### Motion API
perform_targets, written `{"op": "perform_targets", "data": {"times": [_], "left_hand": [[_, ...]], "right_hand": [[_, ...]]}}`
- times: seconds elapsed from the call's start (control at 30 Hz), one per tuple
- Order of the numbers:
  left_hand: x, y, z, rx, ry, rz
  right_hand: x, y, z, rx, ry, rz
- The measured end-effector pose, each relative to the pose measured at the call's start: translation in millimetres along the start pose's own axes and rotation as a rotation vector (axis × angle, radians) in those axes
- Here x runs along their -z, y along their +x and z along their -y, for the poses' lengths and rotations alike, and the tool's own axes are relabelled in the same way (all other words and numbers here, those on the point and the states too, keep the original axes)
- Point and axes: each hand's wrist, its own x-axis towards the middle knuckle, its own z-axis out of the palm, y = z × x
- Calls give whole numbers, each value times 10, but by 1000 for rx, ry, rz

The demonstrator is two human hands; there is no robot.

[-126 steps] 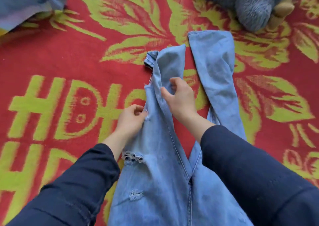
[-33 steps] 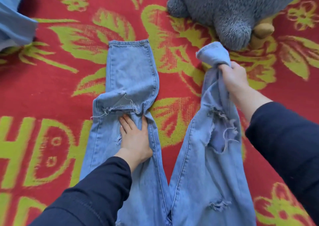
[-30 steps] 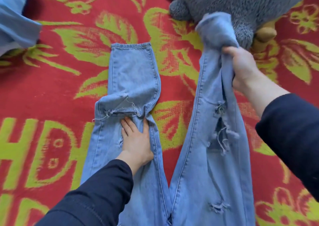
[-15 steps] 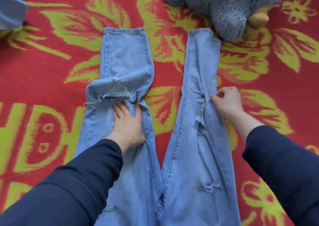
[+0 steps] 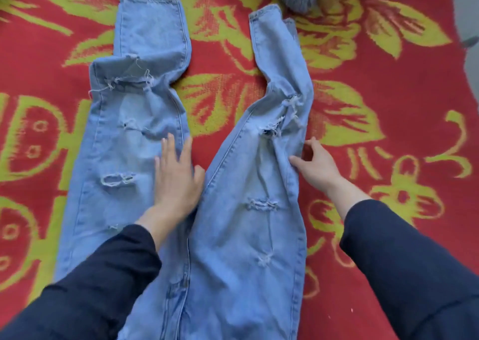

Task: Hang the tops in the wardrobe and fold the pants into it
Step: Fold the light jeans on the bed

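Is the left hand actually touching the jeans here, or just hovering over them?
Touching. The head view shows the left hand lying flat, fingers straight, on the jeans by the left leg's inner seam.

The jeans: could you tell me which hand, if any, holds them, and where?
The right hand pinches the jeans at the right leg's outer edge; the left hand only lies flat on them.

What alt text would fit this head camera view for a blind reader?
Ripped light-blue jeans lie spread on a red-and-green blanket; the left hand presses flat on one leg, the right hand pinches the other's edge.
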Motion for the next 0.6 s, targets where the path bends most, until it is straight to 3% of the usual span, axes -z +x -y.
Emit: {"op": "perform_targets", "data": {"times": [0.07, 0.13, 0.23, 0.33, 0.5, 0.6], "left_hand": [[-320, -619, -257, -153, -76, -94], [-694, -1323, -538, -222, -31, -21], [-1101, -2217, -863, -83, -11, 179], [-1242, -2748, -1056, 96, 77, 329], [-1137, -2966, -1122, 263, 203, 465], [-1002, -2888, -1205, 287, 219, 542]], "right_hand": [[22, 18, 5, -9, 16, 8], [70, -61, -103, 39, -82, 105], [97, -252, -386, 70, -187, 213], [147, -437, -535, 63, -132, 238], [117, -467, -423, 55, -171, 345], [-13, -545, -263, 46, 22, 253]]}}
